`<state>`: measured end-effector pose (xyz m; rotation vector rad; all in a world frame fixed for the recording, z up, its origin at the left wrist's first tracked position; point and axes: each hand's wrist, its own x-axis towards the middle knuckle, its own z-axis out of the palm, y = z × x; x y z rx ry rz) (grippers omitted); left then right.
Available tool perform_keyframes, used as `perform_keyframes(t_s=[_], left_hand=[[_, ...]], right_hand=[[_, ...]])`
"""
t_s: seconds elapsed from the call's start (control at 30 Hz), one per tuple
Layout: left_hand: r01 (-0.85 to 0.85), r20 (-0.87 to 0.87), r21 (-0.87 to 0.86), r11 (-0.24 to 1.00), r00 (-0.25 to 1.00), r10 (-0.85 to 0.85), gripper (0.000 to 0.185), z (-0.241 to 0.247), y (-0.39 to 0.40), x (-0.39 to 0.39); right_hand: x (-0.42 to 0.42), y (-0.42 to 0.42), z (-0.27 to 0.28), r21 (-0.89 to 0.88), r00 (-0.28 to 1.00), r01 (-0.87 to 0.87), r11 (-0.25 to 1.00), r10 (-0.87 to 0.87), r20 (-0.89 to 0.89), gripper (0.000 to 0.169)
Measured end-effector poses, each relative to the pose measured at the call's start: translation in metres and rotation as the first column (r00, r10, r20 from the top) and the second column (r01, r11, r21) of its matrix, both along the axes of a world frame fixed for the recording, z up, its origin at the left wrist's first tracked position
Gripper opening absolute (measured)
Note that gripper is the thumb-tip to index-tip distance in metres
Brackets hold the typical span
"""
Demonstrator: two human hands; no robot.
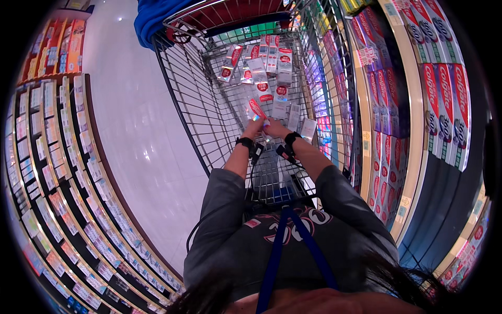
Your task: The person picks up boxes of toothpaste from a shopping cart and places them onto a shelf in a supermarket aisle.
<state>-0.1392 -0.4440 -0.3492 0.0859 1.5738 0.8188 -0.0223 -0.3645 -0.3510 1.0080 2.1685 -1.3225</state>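
Note:
My left hand (254, 128) and my right hand (277, 129) meet over the near part of a wire shopping cart (188, 90). Between them is a red and silver Colgate toothpaste box (257, 108), tilted and gripped by its lower part; the fingers hide some of it. Beyond my hands, several similar toothpaste boxes (281, 101) lie loosely in the basket, some overlapping. One pale box (308, 128) rests to the right of my right hand, near the cart's side. A black band with a small device sits on each wrist.
Shelves of Colgate boxes (443, 92) stand close on the right. Across the pale tiled aisle floor (137, 129), another shelf of small packages (84, 188) runs along the left. Blue fabric (151, 23) hangs over the cart's far left corner.

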Motion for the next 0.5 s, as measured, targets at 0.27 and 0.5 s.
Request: perform_keyframes(t_s=[0.27, 0.5], left_hand=[[0.042, -0.451, 0.309, 0.950, 0.886, 0.107, 0.045, 0.089, 0.065, -0.043], [0.277, -0.684, 0.548, 0.789, 0.692, 0.232, 0.041, 0.200, 0.121, -0.007]], right_hand=[[-0.030, 0.060, 0.101, 0.164, 0.806, 0.284, 0.945, -0.143, -0.575, 0.059], [0.035, 0.101, 0.272, 0.214, 0.566, 0.508, 0.835, -0.136, -0.813, 0.053]])
